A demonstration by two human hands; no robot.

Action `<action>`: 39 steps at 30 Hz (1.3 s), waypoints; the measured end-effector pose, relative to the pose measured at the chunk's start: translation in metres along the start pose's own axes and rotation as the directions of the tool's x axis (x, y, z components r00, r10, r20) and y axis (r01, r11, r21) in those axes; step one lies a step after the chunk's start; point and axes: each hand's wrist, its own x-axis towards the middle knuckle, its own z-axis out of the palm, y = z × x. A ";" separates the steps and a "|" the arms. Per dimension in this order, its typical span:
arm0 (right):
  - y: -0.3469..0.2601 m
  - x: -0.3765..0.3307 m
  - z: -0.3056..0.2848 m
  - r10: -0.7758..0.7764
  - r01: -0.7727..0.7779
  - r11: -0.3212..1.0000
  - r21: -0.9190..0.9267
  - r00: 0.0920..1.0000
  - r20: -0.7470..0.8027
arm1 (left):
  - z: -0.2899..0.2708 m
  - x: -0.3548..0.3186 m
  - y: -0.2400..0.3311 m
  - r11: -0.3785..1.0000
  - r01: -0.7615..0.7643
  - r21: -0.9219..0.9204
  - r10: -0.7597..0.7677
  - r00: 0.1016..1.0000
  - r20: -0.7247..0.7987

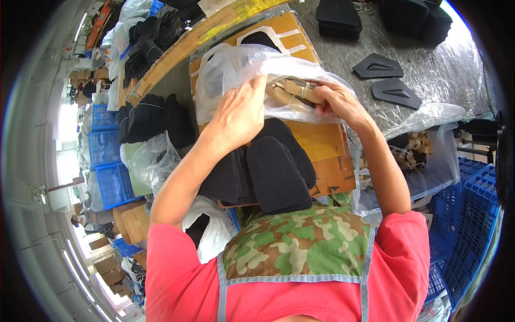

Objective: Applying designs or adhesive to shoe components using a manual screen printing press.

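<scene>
A clear plastic bag [214, 80] lies across the work board in front of me, its mouth held apart. My left hand [241, 112] is closed on the bag's rim, fingertips partly hidden by the film. Inside the opening sit tan flat pieces [286, 97], some bundled with a rubber band. My right hand [338, 102] reaches in at the right side, thumb and fingers closed on the end of the banded bundle. Nearer my body, black rounded fabric pads [279, 172] lie overlapped on the board's near edge, below both hands.
Two black shaped pieces [397, 94] lie on the film-covered table to the right, with black stacks [338, 19] behind. A yellow-edged curved board [188, 43] crosses the far left. Blue crates [464, 231] stand at right, and a shelf bag [424, 161] holds tan pieces.
</scene>
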 end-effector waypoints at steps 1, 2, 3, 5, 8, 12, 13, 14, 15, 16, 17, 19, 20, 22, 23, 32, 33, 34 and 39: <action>-0.001 0.002 0.001 0.017 -0.018 0.995 -0.098 1.000 -0.009 | -0.001 -0.003 0.002 0.999 0.025 0.023 -0.024 0.999 -0.049; -0.002 0.003 0.003 0.033 -0.037 0.980 -0.195 0.999 -0.020 | -0.001 -0.004 0.001 0.999 0.029 0.025 -0.028 0.999 -0.046; -0.007 0.001 0.006 0.035 -0.038 0.981 -0.191 0.999 -0.016 | -0.002 -0.004 -0.002 1.000 0.011 0.029 -0.008 0.995 -0.096; -0.016 -0.004 0.011 -0.229 0.182 0.895 -0.406 0.971 -0.069 | -0.007 -0.003 -0.004 0.999 -0.010 0.033 0.014 0.991 -0.135; -0.008 0.003 0.021 -0.498 0.327 0.712 -0.621 0.859 -0.118 | -0.018 -0.001 -0.006 0.989 -0.145 -0.017 0.137 0.962 -0.235; -0.023 0.007 0.034 -0.651 0.330 0.464 -0.822 0.757 -0.063 | -0.018 -0.004 -0.008 0.978 -0.199 0.069 0.210 0.943 -0.259; -0.024 0.008 0.035 -0.672 0.319 0.399 -0.860 0.740 -0.037 | -0.017 -0.005 -0.008 0.978 -0.196 0.075 0.209 0.947 -0.246; -0.024 0.011 0.034 -0.671 0.316 0.404 -0.859 0.740 -0.043 | -0.016 -0.006 -0.007 0.978 -0.194 0.082 0.208 0.950 -0.233; -0.023 0.016 0.033 -0.654 0.309 0.376 -0.874 0.757 -0.013 | -0.016 -0.008 -0.007 0.977 -0.197 0.084 0.211 0.950 -0.228; -0.023 0.020 0.032 -0.636 0.307 0.345 -0.887 0.772 0.019 | -0.015 -0.010 -0.007 0.982 -0.174 0.066 0.184 0.960 -0.211; -0.023 0.022 0.033 -0.636 0.308 0.349 -0.885 0.771 0.018 | -0.015 -0.011 -0.007 0.987 -0.150 0.049 0.157 0.968 -0.194; -0.024 0.025 0.035 -0.653 0.325 0.306 -0.895 0.756 0.051 | -0.015 -0.016 -0.009 0.986 -0.158 0.054 0.165 0.965 -0.202; -0.025 0.026 0.038 -0.653 0.330 0.309 -0.892 0.756 0.053 | -0.014 -0.018 -0.009 0.985 -0.166 0.055 0.174 0.961 -0.213; -0.030 0.028 0.045 -0.763 0.525 0.330 -0.784 0.637 0.106 | -0.014 -0.021 -0.011 0.994 -0.109 0.001 0.107 0.979 -0.173; -0.033 0.031 0.050 -0.764 0.531 0.331 -0.780 0.636 0.109 | -0.014 -0.022 -0.012 0.997 -0.053 -0.053 0.046 0.990 -0.132; -0.037 0.112 0.073 -0.613 0.717 0.238 -0.656 0.634 0.471 | -0.003 -0.019 -0.014 0.997 -0.071 -0.015 0.069 0.992 -0.105; -0.037 0.118 0.072 -0.652 0.721 0.174 -0.671 0.595 0.470 | -0.004 -0.017 -0.015 0.998 -0.067 -0.014 0.065 0.992 -0.106; -0.036 0.122 0.071 -0.686 0.721 0.110 -0.684 0.553 0.473 | -0.004 -0.015 -0.016 0.998 -0.045 -0.040 0.041 0.996 -0.080; -0.037 0.116 0.059 -0.785 0.655 -0.145 -0.742 0.381 0.489 | -0.003 -0.002 -0.028 0.997 -0.053 -0.057 0.048 0.995 -0.088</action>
